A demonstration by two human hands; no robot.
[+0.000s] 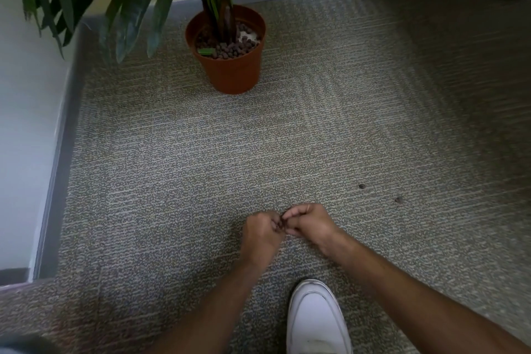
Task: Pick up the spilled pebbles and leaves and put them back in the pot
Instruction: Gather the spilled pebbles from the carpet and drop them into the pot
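Mid-collection, by my read. Left hand point(260, 228) and right hand point(306, 224) are knuckle to knuckle low over the carpet point(178, 158), fingers curled in on both. Dark bits show in the gap where the fingertips meet, likely pebbles being passed or gathered, but I can't tell which hand actually has them, or how many.

Still loose: two pebbles, near one point(362, 186) and far one point(398, 200), both to the right of the hands and a bit beyond them, apart from each other.

Pot point(230, 66) stands upright well ahead of the hands, slightly left, already holding a bed of pebbles around the plant stem (plus a green scrap at its near-left rim, maybe a leaf).

No loose leaves visible on the carpet. Left to do: grab those two, carry the handful forward, drop into pot.
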